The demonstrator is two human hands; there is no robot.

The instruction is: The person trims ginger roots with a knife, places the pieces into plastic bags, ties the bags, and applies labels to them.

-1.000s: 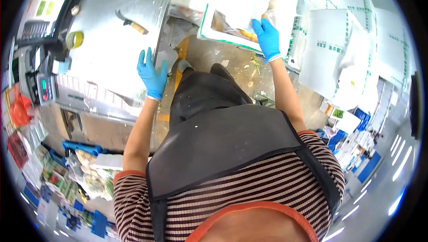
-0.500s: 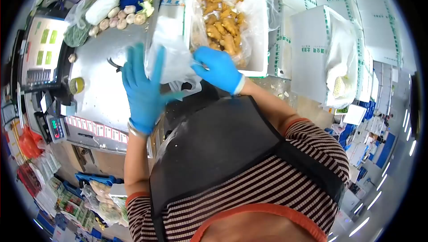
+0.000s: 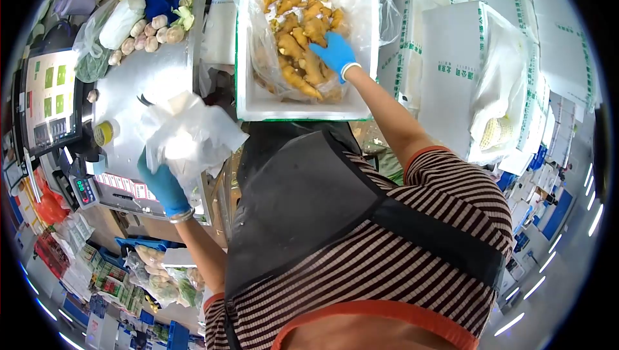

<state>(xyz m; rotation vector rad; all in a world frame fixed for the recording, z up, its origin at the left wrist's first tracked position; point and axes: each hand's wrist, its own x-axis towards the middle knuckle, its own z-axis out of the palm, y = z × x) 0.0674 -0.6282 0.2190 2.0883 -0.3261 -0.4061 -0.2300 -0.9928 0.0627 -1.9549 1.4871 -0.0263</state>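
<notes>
My left hand [image 3: 162,185], in a blue glove, is closed on a thin translucent plastic bag [image 3: 190,134], which spreads above the fingers over the edge of the metal table [image 3: 129,114]. The bag covers part of that hand. My right hand [image 3: 335,55], also blue-gloved, reaches into a white foam box [image 3: 358,101]. Its fingers are apart and touch the pile of ginger [image 3: 298,43], with no piece seen gripped. Clear plastic lining [image 3: 261,56] lies around the ginger.
Garlic bulbs [image 3: 151,37] and a white wrapped bundle [image 3: 122,21] lie at the table's back. Along its left side stand a screen [image 3: 50,95], a tape roll [image 3: 103,133] and a scale display [image 3: 84,189]. White foam boxes [image 3: 448,72] are stacked on the right.
My left hand has moved down and left, and now holds the plastic bag. My right hand has left the bag and moved up into the box onto the ginger.
</notes>
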